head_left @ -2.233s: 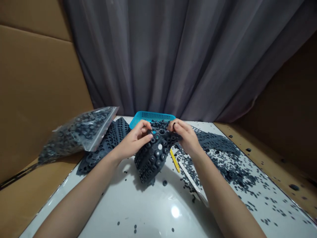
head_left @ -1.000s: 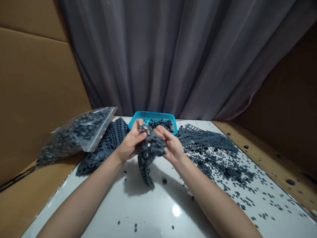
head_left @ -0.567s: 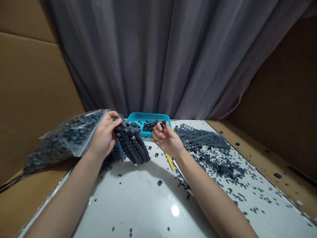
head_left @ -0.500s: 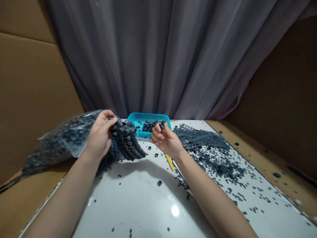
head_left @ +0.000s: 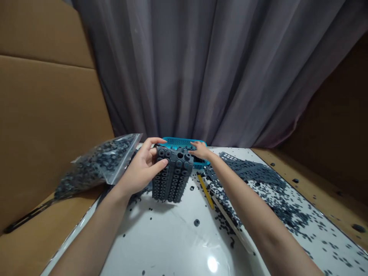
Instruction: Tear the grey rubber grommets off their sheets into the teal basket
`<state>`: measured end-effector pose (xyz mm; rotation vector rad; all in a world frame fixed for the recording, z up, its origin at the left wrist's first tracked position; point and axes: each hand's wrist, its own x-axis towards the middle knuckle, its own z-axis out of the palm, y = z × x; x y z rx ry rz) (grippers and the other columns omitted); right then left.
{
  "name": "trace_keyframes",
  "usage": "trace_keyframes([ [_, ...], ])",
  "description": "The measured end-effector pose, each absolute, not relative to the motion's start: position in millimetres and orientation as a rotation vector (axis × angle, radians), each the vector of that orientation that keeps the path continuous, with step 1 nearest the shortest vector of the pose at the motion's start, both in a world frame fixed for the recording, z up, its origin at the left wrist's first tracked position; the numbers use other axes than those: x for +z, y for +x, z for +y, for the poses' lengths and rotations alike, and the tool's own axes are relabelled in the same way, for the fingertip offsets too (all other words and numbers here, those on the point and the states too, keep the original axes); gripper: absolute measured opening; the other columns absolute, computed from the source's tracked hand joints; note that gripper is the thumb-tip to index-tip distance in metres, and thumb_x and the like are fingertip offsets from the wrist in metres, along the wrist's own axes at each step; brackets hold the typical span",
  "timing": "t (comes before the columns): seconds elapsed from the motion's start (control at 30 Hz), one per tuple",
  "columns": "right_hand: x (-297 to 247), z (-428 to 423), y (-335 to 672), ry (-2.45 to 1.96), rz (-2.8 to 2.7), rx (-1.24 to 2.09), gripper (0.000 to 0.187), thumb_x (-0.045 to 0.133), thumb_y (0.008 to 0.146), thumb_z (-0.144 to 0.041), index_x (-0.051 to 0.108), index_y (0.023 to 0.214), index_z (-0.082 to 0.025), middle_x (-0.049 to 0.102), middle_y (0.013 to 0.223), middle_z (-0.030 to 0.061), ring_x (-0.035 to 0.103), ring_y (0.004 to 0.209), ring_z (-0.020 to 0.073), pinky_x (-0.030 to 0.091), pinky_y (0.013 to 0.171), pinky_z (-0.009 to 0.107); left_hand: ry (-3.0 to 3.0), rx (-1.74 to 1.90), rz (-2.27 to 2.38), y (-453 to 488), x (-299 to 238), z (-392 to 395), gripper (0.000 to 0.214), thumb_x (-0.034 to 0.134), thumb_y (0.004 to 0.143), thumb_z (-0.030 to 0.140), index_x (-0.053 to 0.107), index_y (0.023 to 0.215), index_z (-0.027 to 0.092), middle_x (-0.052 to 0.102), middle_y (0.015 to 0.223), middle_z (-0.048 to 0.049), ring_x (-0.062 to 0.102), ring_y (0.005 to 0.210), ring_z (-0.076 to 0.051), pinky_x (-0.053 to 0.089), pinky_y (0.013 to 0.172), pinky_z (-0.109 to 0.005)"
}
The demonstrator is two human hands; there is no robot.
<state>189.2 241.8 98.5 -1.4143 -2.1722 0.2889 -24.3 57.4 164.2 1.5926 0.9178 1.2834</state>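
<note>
My left hand (head_left: 143,166) is closed on the side of a dark grey rubber-looking sheet (head_left: 172,174) with rows of round ringed holes, thumb on its face. The sheet is held up and tilted over the white table. Behind its upper right corner my right hand (head_left: 201,150) reaches over the blue basket (head_left: 184,141), fingers stretched out and somewhat apart. Small black pieces lie in that basket. The sheet hides part of the basket and the lower fingertips of my right hand.
A clear zip bag (head_left: 100,163) full of dark pieces leans at the left. Grey perforated sheets (head_left: 250,170) and scattered black bits cover the table's right side. A yellow knife-like tool (head_left: 206,191) and a pale strip (head_left: 232,226) lie near my right forearm.
My left hand has swung the sheet right, turning its ringed face towards me. My right hand has moved from a pinch on a small black piece to over the basket. The view has shifted slightly.
</note>
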Motion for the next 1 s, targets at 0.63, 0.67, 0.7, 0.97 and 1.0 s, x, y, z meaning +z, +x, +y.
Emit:
trace_keyframes([
  [0.63,147.9,89.4,164.8,-0.922,-2.43,-0.062,0.007,0.048,0.081,-0.024,0.047,0.08,-0.016,0.055,0.073,0.0052,0.048,0.07,0.0175,0.033,0.063,0.03,1.927,1.006,1.125,-8.4,148.4,57.7,0.047,0.056,0.077,0.019,0.041,0.121,0.022,0.045,0.064,0.0055,0.047,0.057,-0.011,0.041,0.056,-0.023],
  [0.67,147.6,89.7,164.9,-0.928,-2.431,-0.043,0.006,0.047,0.081,-0.022,0.047,0.079,-0.017,0.055,0.072,0.0047,0.047,0.068,0.0169,0.033,0.062,0.029,1.918,0.997,1.121,-8.2,147.4,58.9,0.047,0.056,0.077,0.019,0.041,0.121,0.022,0.046,0.064,0.0055,0.048,0.057,-0.011,0.041,0.056,-0.024],
  [0.7,147.4,90.1,165.4,-0.93,-2.429,-0.006,0.006,0.046,0.081,-0.021,0.046,0.077,-0.017,0.054,0.07,0.0039,0.047,0.066,0.0161,0.032,0.06,0.028,1.909,0.989,1.114,-8.2,146.3,60.2,0.046,0.057,0.077,0.02,0.042,0.121,0.022,0.046,0.063,0.0055,0.048,0.058,-0.011,0.04,0.056,-0.024],
  [0.97,145.8,96.5,176.0,-0.813,-2.285,0.396,0.012,0.044,0.084,-0.02,0.044,0.072,-0.019,0.05,0.065,-0.0009,0.046,0.06,0.0124,0.032,0.057,0.025,1.751,1.1,1.033,-7.2,135.9,68.8,0.043,0.06,0.078,0.029,0.037,0.114,0.023,0.061,0.074,0.0009,0.057,0.065,-0.016,0.04,0.059,-0.026],
  [1.0,144.6,97.3,177.0,-0.812,-2.28,0.424,0.012,0.044,0.084,-0.02,0.044,0.072,-0.019,0.05,0.065,-0.001,0.046,0.061,0.0126,0.032,0.057,0.025,1.724,1.116,1.012,-6.6,134.3,69.5,0.042,0.06,0.078,0.029,0.035,0.112,0.023,0.062,0.074,0.0011,0.058,0.065,-0.016,0.041,0.059,-0.026],
])
